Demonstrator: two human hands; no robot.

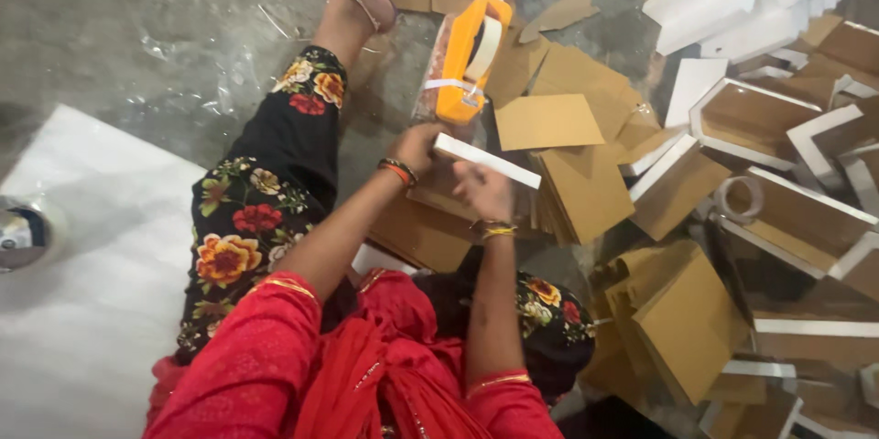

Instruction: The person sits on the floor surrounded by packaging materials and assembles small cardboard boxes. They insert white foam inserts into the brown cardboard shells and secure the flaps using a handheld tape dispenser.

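Currently my left hand [417, 144] and right hand [483, 190] both grip the long white-edged cardboard strip [487, 161] above brown cardboard sheets [586, 187]; I judge it light, stiff, crease-prone—hold by the ends.

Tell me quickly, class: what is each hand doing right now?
Left hand: closed on the near end of the white cardboard strip.
Right hand: closed around the same strip from below, near its middle.
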